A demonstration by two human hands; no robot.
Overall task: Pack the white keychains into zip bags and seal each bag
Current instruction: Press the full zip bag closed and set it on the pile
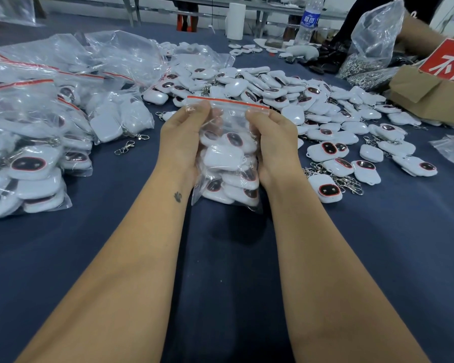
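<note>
1. Both my hands hold one zip bag [227,163] upright at table centre, its bottom resting on the dark blue cloth [220,258]
2. My left hand [180,142] grips the bag's left side, fingers curled round it, fingertips pinching just under the red zip strip [228,102]
3. My right hand [274,142] mirrors it on the right side, fingers curled round the bag, tips pinching the plastic below the strip's right end
4. Bag is packed with white keychains, dark oval faces with red rims showing through the plastic; can't tell if the zip is fully closed
5. Loose keychain pile [286,100] spreads just behind and right of the bag, with metal clasps tangled among the pieces
6. A few stray keychains lie near my right wrist, closest one [325,188] face up
7. Filled bags [34,142] are stacked on my left, red strips visible, some overlapping; one loose clasp [126,148] lies on the cloth beside them
8. Far right: a cardboard box [425,93] with a red sign, a heap of metal clasps [364,68] next to it, a clear bag held up by another person's arm [419,38]
9. Back edge of the table: a water bottle [308,22] and a white roll [236,20] stand upright; metal table legs and a pale wall lie beyond
</note>
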